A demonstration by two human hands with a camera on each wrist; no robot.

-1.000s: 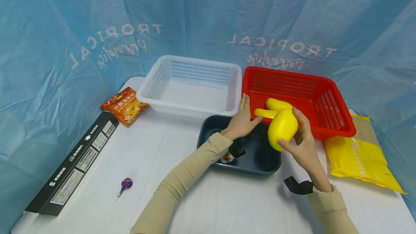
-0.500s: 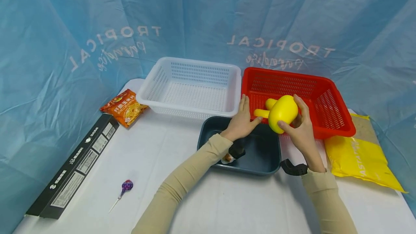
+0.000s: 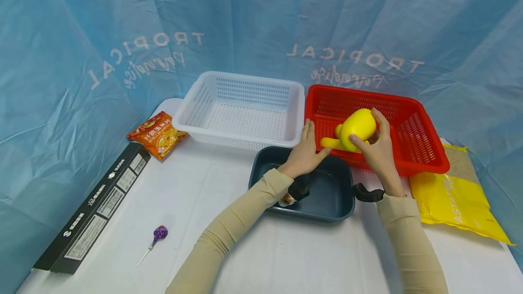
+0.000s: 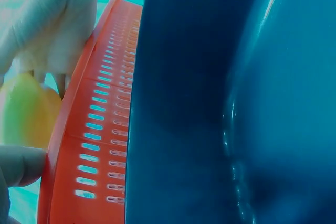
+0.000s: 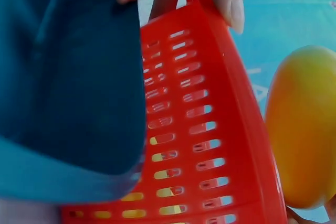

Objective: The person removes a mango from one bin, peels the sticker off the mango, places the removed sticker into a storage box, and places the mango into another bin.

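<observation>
In the head view, my right hand [image 3: 380, 149] grips a yellow mango [image 3: 358, 126] by its side, with fingers and thumb spread round it, above the red basket [image 3: 416, 139]. Yellow long pieces [image 3: 330, 143] lie in the basket under the mango, partly hidden; their kind is unclear. At the basket's near left corner my left hand [image 3: 302, 155] rests on the rim, its fingers straight and thumb apart. In the right wrist view the mango [image 5: 307, 129] is beside the basket's rim [image 5: 247, 108]. The left wrist view also shows the mango [image 4: 26, 111].
Below my left arm stands a dark tray [image 3: 327, 203] holding a small wrapped item [image 3: 287, 199]. A white basket [image 3: 245, 121] adjoins the red one. Leftward lie an orange snack packet [image 3: 158, 135], a long black box [image 3: 94, 208] and a lollipop [image 3: 159, 234]. A yellow bag [image 3: 455, 198] lies right.
My right hand has moved away from me with the mango, from over the dark tray's edge to over the red basket. The left hand stays at the rim.
</observation>
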